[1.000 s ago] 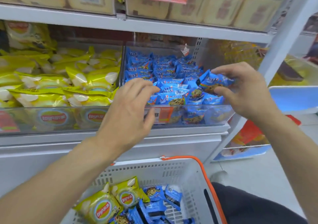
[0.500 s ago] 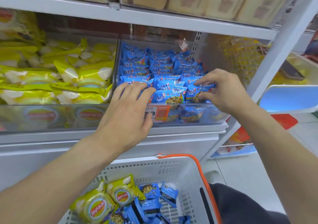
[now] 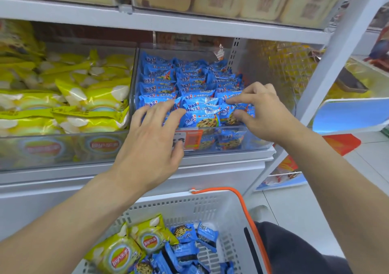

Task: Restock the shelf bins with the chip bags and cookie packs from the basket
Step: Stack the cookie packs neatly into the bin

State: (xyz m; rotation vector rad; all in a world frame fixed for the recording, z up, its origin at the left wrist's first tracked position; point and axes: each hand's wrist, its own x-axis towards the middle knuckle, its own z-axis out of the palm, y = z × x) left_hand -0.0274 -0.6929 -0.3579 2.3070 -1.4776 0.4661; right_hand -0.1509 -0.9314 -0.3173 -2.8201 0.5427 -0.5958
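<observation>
A clear shelf bin (image 3: 259, 143) holds rows of blue cookie packs (image 3: 189, 80). My right hand (image 3: 261, 113) pinches one blue cookie pack (image 3: 229, 113) at the front right of that bin, between forefinger and thumb. My left hand (image 3: 151, 145) lies with straight fingers on the front-row packs at the bin's left side. The neighbouring clear bin (image 3: 63, 151) on the left is full of yellow chip bags (image 3: 90, 96). Below, a white basket (image 3: 210, 208) with an orange handle holds yellow chip bags (image 3: 134, 246) and several blue cookie packs (image 3: 189, 244).
The upper shelf (image 3: 168, 23) carries beige boxed goods. A white upright post (image 3: 328, 67) stands right of the cookie bin, with a blue-edged tray (image 3: 353, 113) beyond it. A red price tag (image 3: 189, 140) sits on the bin's front. My dark trouser leg (image 3: 294, 250) is beside the basket.
My right hand has brought the blue cookie pack down from above the bin into the front right row. My left hand stayed on the front packs.
</observation>
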